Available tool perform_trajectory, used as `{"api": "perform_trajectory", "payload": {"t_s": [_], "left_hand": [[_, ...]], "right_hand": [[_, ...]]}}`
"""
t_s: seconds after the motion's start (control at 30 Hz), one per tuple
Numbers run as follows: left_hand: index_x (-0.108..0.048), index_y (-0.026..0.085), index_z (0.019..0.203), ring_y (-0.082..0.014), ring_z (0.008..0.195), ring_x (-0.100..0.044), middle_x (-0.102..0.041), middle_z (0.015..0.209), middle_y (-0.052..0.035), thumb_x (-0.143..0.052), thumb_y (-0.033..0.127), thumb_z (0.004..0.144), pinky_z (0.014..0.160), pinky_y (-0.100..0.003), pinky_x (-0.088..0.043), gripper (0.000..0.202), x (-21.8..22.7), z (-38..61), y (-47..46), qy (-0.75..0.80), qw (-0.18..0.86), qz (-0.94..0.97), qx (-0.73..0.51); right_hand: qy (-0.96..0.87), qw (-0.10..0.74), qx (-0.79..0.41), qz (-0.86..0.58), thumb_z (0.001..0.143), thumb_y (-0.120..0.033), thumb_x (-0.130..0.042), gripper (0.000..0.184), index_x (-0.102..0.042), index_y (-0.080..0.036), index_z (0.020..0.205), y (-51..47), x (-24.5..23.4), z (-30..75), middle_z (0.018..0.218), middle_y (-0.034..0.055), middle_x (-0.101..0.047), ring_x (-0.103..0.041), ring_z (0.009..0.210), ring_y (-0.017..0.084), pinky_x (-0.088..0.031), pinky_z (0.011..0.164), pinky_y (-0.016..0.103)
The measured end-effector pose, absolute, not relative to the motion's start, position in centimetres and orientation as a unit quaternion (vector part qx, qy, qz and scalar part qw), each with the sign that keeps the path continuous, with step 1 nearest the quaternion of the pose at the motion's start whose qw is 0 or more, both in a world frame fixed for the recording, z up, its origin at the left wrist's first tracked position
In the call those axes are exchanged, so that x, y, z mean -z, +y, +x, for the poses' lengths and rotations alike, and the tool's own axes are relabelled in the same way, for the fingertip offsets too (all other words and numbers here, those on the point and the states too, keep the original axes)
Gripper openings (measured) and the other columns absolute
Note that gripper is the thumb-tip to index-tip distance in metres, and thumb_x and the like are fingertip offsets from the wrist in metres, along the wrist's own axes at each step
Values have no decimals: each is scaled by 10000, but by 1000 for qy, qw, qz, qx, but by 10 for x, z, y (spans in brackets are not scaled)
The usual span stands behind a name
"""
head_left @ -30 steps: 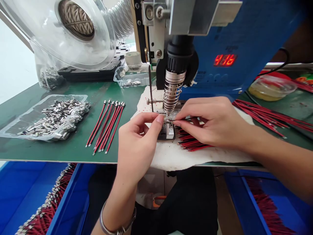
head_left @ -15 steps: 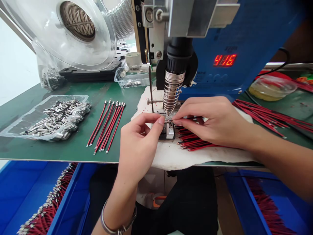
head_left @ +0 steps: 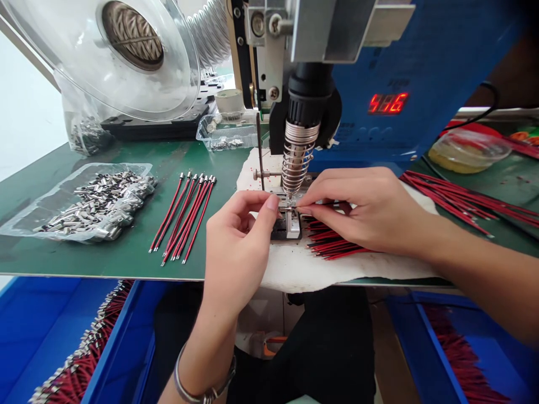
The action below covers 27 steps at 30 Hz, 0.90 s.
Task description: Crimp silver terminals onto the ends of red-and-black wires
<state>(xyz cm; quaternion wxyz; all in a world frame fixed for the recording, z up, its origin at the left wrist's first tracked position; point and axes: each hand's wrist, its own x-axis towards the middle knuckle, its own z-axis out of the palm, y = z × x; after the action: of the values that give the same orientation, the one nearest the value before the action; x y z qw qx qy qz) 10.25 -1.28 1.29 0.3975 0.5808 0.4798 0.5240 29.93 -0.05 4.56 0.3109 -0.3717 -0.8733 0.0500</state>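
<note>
At the soldering machine's spring-wrapped tip (head_left: pixel 296 157), my two hands meet from either side over a small metal fixture (head_left: pixel 293 225). My right hand (head_left: pixel 366 207) pinches a thin red-and-black wire (head_left: pixel 334 203) between thumb and forefinger, its end at the fixture. My left hand (head_left: pixel 240 241) has thumb and forefinger pressed together at the fixture's left side; what lies between them is too small to make out. Under my right hand, a bundle of red-and-black wires (head_left: pixel 337 241) rests on a white cloth (head_left: pixel 290 269).
To the left lie several wires with metal ends (head_left: pixel 189 216) and a clear tray (head_left: pixel 25 224) of small metal connectors. A blue machine housing (head_left: pixel 421 73) with a red display stands behind. More wires (head_left: pixel 455 196) lie right. Blue bins (head_left: pixel 113 342) sit below the table edge.
My left thumb and forefinger have drawn back slightly to the left, so more of the fixture shows. My right hand stays almost where it was.
</note>
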Motion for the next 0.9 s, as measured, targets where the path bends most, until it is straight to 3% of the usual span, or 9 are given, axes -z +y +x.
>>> {"api": "perform_trajectory", "payload": {"t_s": [0.13, 0.9], "left_hand": [[-685, 188, 850, -74, 501, -392, -647, 766, -12, -679, 436, 885, 464, -231, -312, 251, -15, 103, -13, 476, 412, 570, -528], [-679, 181, 848, -50, 484, -377, -627, 748, 4, -674, 395, 899, 441, -207, -304, 220, -14, 104, -12, 468, 414, 565, -538]], "right_hand": [[-871, 309, -54, -377, 932, -189, -577, 176, -729, -259, 876, -1, -46, 299, 878, 15, -744, -683, 787, 176, -534, 714, 319], [-876, 320, -31, -360, 917, -178, -613, 137, -740, -198, 869, -1, -46, 299, 836, 33, -756, -683, 724, 161, -510, 650, 293]]}}
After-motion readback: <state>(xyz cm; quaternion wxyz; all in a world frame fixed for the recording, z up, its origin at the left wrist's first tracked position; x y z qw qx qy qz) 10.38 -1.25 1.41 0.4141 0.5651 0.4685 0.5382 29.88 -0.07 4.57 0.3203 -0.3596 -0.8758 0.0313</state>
